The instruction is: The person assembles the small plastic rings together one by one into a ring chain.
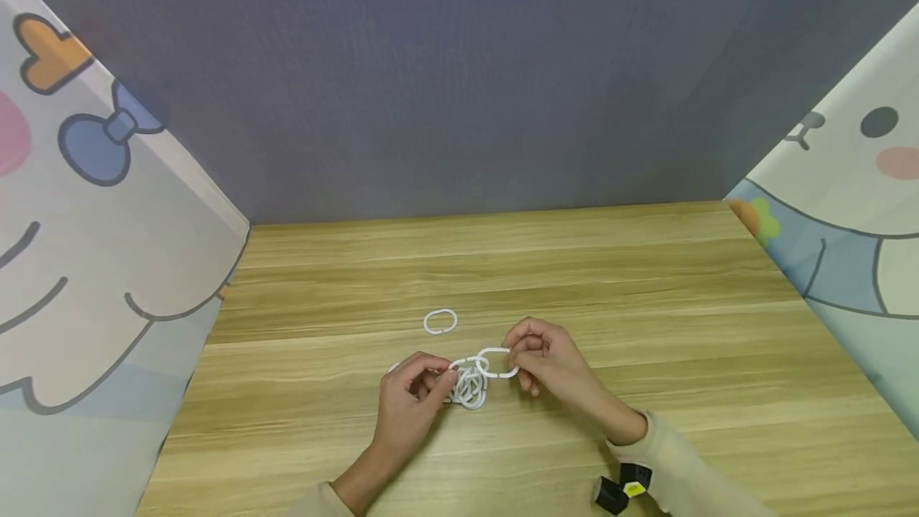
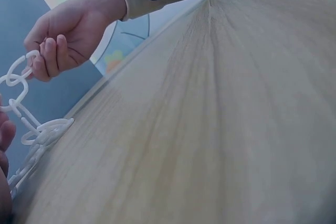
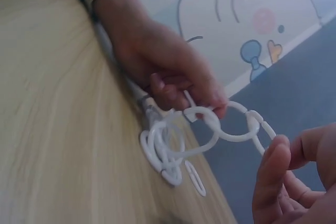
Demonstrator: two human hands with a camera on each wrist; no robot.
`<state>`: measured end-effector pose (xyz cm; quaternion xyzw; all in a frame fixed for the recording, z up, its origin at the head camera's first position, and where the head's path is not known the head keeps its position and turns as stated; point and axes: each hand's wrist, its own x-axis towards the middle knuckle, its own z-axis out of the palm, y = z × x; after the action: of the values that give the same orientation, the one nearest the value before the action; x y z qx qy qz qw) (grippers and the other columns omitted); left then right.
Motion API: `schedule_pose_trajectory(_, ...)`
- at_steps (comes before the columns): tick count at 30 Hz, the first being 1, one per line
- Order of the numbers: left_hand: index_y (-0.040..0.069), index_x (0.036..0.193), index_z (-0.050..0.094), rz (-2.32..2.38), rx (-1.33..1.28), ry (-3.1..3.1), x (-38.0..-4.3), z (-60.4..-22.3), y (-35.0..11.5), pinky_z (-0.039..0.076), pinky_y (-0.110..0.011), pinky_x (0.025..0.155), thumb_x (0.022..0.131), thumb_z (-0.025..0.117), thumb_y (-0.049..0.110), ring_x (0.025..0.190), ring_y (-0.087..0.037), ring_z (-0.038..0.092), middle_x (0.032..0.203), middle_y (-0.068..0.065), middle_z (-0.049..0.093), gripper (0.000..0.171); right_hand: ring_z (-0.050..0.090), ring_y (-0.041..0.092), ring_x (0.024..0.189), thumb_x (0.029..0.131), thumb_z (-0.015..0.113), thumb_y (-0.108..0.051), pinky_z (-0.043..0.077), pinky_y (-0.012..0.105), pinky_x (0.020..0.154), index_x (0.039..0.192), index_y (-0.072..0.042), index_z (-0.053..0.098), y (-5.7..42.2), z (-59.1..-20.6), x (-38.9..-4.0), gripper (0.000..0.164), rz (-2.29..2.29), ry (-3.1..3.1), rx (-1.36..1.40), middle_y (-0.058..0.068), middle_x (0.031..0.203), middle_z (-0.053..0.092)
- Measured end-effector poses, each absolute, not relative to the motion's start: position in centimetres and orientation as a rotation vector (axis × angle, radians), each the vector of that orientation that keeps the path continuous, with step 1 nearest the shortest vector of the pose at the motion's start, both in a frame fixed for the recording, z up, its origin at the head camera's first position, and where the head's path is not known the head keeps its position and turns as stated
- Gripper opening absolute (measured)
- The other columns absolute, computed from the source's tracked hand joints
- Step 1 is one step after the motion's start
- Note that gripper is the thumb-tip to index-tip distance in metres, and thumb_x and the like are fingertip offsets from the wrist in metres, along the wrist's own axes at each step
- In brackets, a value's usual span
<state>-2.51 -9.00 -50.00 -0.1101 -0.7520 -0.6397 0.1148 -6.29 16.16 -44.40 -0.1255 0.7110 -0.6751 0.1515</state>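
Observation:
My left hand [image 1: 411,399] pinches a white plastic oval chain link [image 1: 470,358] between thumb and fingertips. Threaded through it is a second white link [image 1: 495,376], whose far end my right hand [image 1: 549,357] pinches. The two links hang joined between the hands, each with a small gap in its side. Below them, close to the left fingers, lies a heap of joined white links [image 1: 471,403]. In the right wrist view the left fingers [image 3: 210,95] overlap the chain, and the heap [image 3: 165,174] rests on the wood.
One loose white link [image 1: 438,332] lies on the wooden table [image 1: 323,278] beyond the hands. A bit of white shows behind the left hand. At the right sleeve is a black device [image 1: 623,489]. A grey panel [image 1: 467,86] stands behind the table, with cartoon-printed panels at both sides.

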Motion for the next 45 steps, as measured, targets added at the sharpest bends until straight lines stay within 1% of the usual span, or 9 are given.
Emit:
schedule_pose_trajectory(4, 0.008, 0.097, 0.082, -1.814, -0.328, -2.21, -2.5, -50.0, -8.9, 0.043, -0.018, 0.05, 0.095, 0.085, -0.001, 0.063, -0.001, 0.055, 0.082, 0.0, 0.073, 0.01, 0.059, 0.005, 0.057, 0.097, 0.062, 0.004, 0.051, 0.018, 0.051, 0.11, 0.019, 0.06, 16.3, -44.2, -6.4, 0.02, -1.932, 1.916, -0.296, 0.0, 0.076, 0.069)
schedule_pose_trajectory(12, 0.013, 0.103, 0.085, -1.715, -0.357, -2.218, -2.5, -50.2, -8.9, 0.043, -0.018, 0.05, 0.095, 0.086, 0.001, 0.064, 0.0, 0.054, 0.09, 0.003, 0.077, 0.015, 0.062, 0.003, 0.06, 0.1, 0.064, 0.0, 0.056, 0.018, 0.056, 0.104, 0.005, 0.064, 16.1, -44.5, -6.2, 0.007, -1.969, 1.714, -0.196, -0.001, 0.076, 0.07)
schedule_pose_trajectory(19, 0.006, 0.118, 0.081, -1.66, -0.455, -2.167, -2.5, -50.3, -9.0, 0.042, -0.017, 0.046, 0.089, 0.089, -0.005, 0.062, -0.001, 0.054, 0.095, -0.002, 0.076, 0.033, 0.065, 0.003, 0.064, 0.103, 0.065, -0.002, 0.058, 0.017, 0.059, 0.108, 0.009, 0.064, 16.0, -44.6, -6.0, 0.012, -1.97, 1.685, -0.201, 0.0, 0.079, 0.071)
schedule_pose_trajectory(22, 0.008, 0.12, 0.082, -1.639, -0.547, -2.136, -2.5, -50.3, -9.0, 0.043, -0.016, 0.047, 0.086, 0.091, -0.005, 0.062, -0.001, 0.056, 0.097, -0.003, 0.077, 0.038, 0.065, 0.003, 0.064, 0.104, 0.065, -0.002, 0.058, 0.017, 0.059, 0.108, 0.01, 0.064, 15.9, -44.5, -6.0, 0.013, -1.972, 1.677, -0.209, 0.0, 0.08, 0.071)
schedule_pose_trajectory(26, 0.009, 0.116, 0.084, -1.639, -0.717, -2.075, -2.6, -50.4, -9.0, 0.046, -0.014, 0.05, 0.084, 0.092, -0.007, 0.064, -0.004, 0.058, 0.101, -0.006, 0.078, 0.036, 0.066, 0.003, 0.065, 0.105, 0.066, -0.002, 0.059, 0.017, 0.061, 0.109, 0.011, 0.064, 15.8, -44.7, -5.9, 0.014, -1.959, 1.654, -0.214, 0.0, 0.081, 0.073)
schedule_pose_trajectory(30, 0.005, 0.108, 0.085, -1.646, -0.799, -2.012, -2.6, -50.5, -8.9, 0.05, -0.015, 0.053, 0.084, 0.091, -0.009, 0.066, -0.009, 0.061, 0.098, -0.01, 0.078, 0.029, 0.066, 0.003, 0.065, 0.106, 0.067, -0.004, 0.06, 0.018, 0.061, 0.109, 0.01, 0.064, 15.7, -45.0, -5.9, 0.015, -1.93, 1.644, -0.213, 0.001, 0.082, 0.074)
schedule_pose_trajectory(36, 0.005, 0.103, 0.084, -1.641, -0.78, -1.992, -2.7, -50.7, -8.9, 0.053, -0.016, 0.056, 0.084, 0.089, -0.011, 0.067, -0.013, 0.065, 0.093, -0.011, 0.08, 0.027, 0.066, 0.004, 0.061, 0.106, 0.067, -0.007, 0.058, 0.019, 0.057, 0.113, 0.017, 0.062, 15.7, -45.1, -6.2, 0.025, -1.849, 1.723, -0.269, 0.003, 0.08, 0.073)
schedule_pose_trajectory(41, 0.007, 0.101, 0.083, -1.64, -0.719, -2.013, -2.6, -50.8, -8.8, 0.05, -0.015, 0.053, 0.085, 0.088, -0.011, 0.062, -0.009, 0.064, 0.089, -0.009, 0.079, 0.025, 0.064, 0.006, 0.062, 0.109, 0.067, -0.011, 0.056, 0.019, 0.055, 0.115, 0.018, 0.063, 15.5, -45.2, -7.0, 0.029, -1.773, 1.828, -0.312, 0.002, 0.079, 0.07)
schedule_pose_trajectory(45, 0.008, 0.101, 0.082, -1.644, -0.677, -2.028, -2.6, -50.7, -8.8, 0.047, -0.015, 0.051, 0.085, 0.088, -0.01, 0.06, -0.007, 0.061, 0.086, -0.007, 0.078, 0.025, 0.064, 0.008, 0.063, 0.11, 0.067, -0.011, 0.054, 0.02, 0.056, 0.116, 0.018, 0.064, 15.2, -45.3, -8.1, 0.03, -1.77, 1.92, -0.349, 0.007, 0.081, 0.07)
